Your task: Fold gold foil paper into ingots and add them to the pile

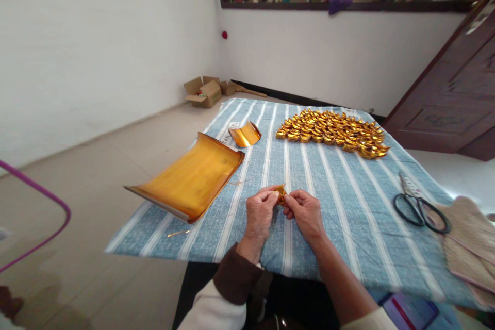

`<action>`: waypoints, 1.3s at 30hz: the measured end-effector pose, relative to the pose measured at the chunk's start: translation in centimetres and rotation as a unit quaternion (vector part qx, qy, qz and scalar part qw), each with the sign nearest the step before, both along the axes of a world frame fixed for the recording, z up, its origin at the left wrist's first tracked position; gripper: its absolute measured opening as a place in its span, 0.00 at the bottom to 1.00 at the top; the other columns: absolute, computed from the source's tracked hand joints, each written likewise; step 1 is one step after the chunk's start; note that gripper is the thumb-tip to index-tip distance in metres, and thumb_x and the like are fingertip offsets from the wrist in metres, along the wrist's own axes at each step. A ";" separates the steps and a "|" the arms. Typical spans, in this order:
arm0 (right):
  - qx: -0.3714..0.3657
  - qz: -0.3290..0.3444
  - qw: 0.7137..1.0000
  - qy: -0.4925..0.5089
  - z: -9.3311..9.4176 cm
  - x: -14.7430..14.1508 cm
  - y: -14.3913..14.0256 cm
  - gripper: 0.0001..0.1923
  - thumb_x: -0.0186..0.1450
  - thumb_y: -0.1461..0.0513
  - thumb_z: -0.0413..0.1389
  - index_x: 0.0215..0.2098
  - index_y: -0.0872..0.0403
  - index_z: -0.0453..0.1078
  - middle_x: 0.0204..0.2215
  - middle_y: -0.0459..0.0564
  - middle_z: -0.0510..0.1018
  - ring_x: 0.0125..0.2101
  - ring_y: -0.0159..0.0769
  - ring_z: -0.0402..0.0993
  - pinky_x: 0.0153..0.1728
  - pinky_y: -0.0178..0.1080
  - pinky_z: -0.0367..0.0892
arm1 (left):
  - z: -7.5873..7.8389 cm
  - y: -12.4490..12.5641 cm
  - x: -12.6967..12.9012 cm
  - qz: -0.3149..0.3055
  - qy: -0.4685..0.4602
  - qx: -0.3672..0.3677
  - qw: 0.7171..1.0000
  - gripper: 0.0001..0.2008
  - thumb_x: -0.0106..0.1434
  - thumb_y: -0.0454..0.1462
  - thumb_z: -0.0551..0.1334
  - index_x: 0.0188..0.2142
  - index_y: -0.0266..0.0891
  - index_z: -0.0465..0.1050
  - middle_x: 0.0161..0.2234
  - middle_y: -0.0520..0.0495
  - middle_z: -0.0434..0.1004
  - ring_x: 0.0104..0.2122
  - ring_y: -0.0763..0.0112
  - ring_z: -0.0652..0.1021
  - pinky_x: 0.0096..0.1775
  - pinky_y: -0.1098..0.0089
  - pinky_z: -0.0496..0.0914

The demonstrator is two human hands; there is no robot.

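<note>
Between my two hands is a small folded piece of gold foil paper (pixel 281 193), pinched by the fingertips near the front of the table. My left hand (pixel 261 212) is closed on its left side, thumb on top. On the other side my right hand (pixel 307 212) grips its edge between thumb and fingers. The fingers cover part of its shape. To the left lies a curved stack of large gold foil sheets (pixel 193 178). Behind it sits a smaller curled pile of gold foil (pixel 246 135). Many folded gold paper ingots (pixel 332 131) stand packed together at the back right.
Black-handled scissors (pixel 419 206) lie at the right, beside a beige cloth (pixel 469 242). A blue-and-white striped tablecloth (pixel 266 165) covers the table. Cardboard boxes (pixel 207 94) stand on the floor behind, and a purple curved tube (pixel 65 211) is at the far left.
</note>
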State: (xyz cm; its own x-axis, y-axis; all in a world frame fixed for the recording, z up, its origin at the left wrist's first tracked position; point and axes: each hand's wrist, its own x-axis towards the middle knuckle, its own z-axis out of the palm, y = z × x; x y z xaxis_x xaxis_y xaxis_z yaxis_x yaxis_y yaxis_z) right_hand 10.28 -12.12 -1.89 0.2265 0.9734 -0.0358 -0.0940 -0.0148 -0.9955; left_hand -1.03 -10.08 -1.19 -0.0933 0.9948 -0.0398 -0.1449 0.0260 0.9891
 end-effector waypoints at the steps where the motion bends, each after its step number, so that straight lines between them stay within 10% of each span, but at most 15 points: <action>1: 0.000 0.000 1.000 0.000 0.0 0.0 0.0 0.19 0.55 0.48 0.63 0.25 0.55 0.69 0.16 0.45 0.75 0.16 0.29 0.69 0.16 0.31 0.64 | 0.0 0.0 0.0 -0.004 -0.008 -0.005 1.000 0.08 0.53 0.38 0.64 0.26 0.36 0.81 0.41 0.41 0.81 0.39 0.61 0.79 0.42 0.66 0.71; 19: 0.004 -0.028 1.000 -0.005 0.1 0.1 -0.4 0.20 0.54 0.47 0.64 0.25 0.54 0.68 0.15 0.43 0.74 0.15 0.29 0.68 0.16 0.31 0.64 | 0.1 0.0 0.0 -0.049 -0.041 -0.048 0.997 0.08 0.50 0.39 0.67 0.25 0.35 0.79 0.24 0.48 0.78 0.27 0.69 0.75 0.35 0.69 0.69; 29: 0.008 -0.017 0.999 0.026 -0.2 -0.1 -1.0 0.24 0.51 0.49 0.66 0.38 0.53 0.66 0.17 0.40 0.74 0.16 0.31 0.71 0.16 0.31 0.65 | 0.3 -0.2 0.4 -0.035 -0.134 -0.056 0.989 0.08 0.46 0.38 0.68 0.25 0.33 0.79 0.26 0.44 0.80 0.28 0.68 0.77 0.37 0.67 0.71; 39: -0.030 0.034 0.994 -0.102 2.7 1.5 -0.8 0.23 0.59 0.45 0.56 0.31 0.57 0.77 0.25 0.50 0.79 0.25 0.36 0.74 0.18 0.32 0.66 | 0.8 -1.6 0.2 -0.079 0.015 0.045 0.996 0.08 0.53 0.40 0.67 0.27 0.37 0.81 0.38 0.42 0.80 0.37 0.62 0.79 0.40 0.65 0.74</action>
